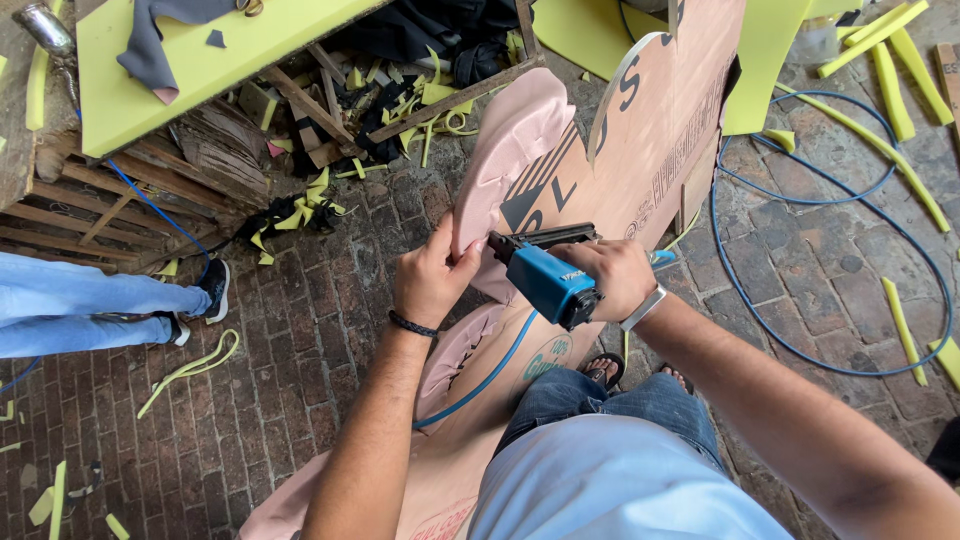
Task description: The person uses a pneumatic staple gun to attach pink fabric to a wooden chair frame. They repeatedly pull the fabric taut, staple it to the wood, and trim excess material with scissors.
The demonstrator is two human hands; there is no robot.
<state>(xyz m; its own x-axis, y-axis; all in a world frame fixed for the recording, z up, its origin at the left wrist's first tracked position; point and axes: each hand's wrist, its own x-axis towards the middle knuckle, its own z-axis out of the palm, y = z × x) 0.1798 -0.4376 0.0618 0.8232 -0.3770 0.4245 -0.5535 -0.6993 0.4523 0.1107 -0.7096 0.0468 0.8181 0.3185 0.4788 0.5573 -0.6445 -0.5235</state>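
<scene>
My left hand pinches the pink fabric that wraps the edge of a curved plywood panel standing on the brick floor. My right hand grips a blue pneumatic staple gun, its black nose pressed against the fabric edge just right of my left thumb. A blue air hose runs down from the gun across the lower part of the panel. The panel's far side is hidden.
Another person's jeans-clad legs and dark shoes reach in from the left. A yellow foam sheet lies on wooden pallets at top left. Yellow foam strips and a looped blue hose cover the bricks on the right.
</scene>
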